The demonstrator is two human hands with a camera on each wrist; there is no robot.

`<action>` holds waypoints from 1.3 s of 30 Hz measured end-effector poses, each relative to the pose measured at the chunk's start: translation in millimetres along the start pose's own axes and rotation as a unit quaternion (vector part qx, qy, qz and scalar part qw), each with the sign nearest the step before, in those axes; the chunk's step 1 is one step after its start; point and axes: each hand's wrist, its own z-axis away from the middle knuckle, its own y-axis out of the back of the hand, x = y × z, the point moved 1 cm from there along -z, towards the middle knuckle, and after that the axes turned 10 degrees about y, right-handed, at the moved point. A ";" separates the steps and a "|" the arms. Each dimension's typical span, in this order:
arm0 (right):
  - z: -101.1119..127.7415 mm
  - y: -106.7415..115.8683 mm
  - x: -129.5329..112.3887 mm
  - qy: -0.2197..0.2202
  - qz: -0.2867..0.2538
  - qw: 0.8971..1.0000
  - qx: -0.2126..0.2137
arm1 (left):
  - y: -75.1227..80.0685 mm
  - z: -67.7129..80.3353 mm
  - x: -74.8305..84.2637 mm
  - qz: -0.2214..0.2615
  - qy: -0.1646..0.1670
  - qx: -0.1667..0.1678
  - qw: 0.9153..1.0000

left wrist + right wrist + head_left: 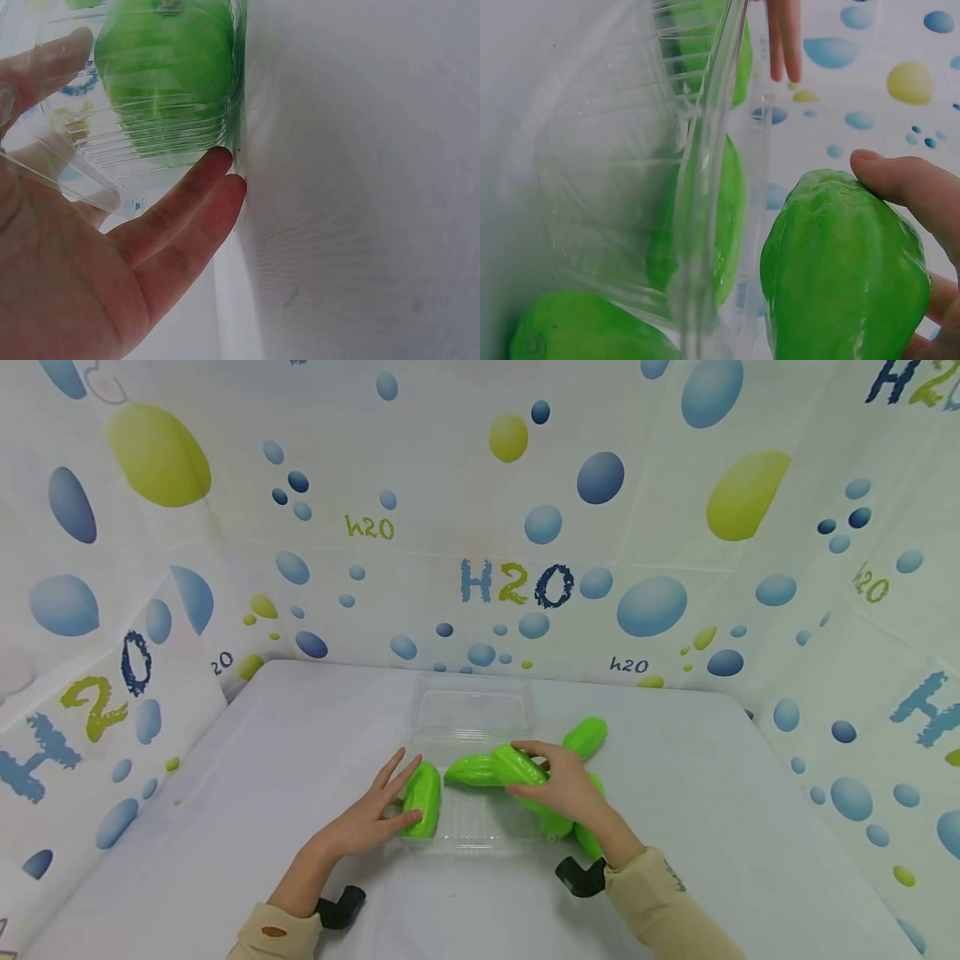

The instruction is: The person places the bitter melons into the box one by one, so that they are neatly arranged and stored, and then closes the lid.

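My right hand [558,781] grips a glossy, ribbed, green papaya-shaped fruit [844,274], held above the open clear plastic clamshell box [480,837]. Thumb and fingers lie on either side of it. Under it another green fruit [468,771] shows, partly covered. My left hand [367,818] stands at the box's left wall with fingers spread and fairly straight. In the left wrist view two fingertips [221,159] touch the outside of the clear wall. Just inside that wall lies a green fruit [423,802], its near end seen through the plastic.
The box's clear lid [472,710] lies folded back toward the rear of the white table [675,827]. On the right, one green fruit [587,737] lies behind my right hand and another [588,841] beside my wrist. A printed curtain [420,468] stands behind the table.
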 end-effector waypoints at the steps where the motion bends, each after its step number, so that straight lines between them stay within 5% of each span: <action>1: -0.4 -0.9 -0.8 0.002 -0.002 1.000 -0.001 | 0.3 0.2 0.4 0.000 0.000 0.000 1.000; 39: -10.3 -37.4 -5.0 0.049 -0.008 0.998 -0.032 | 1.4 2.9 4.5 0.000 -0.013 0.002 1.000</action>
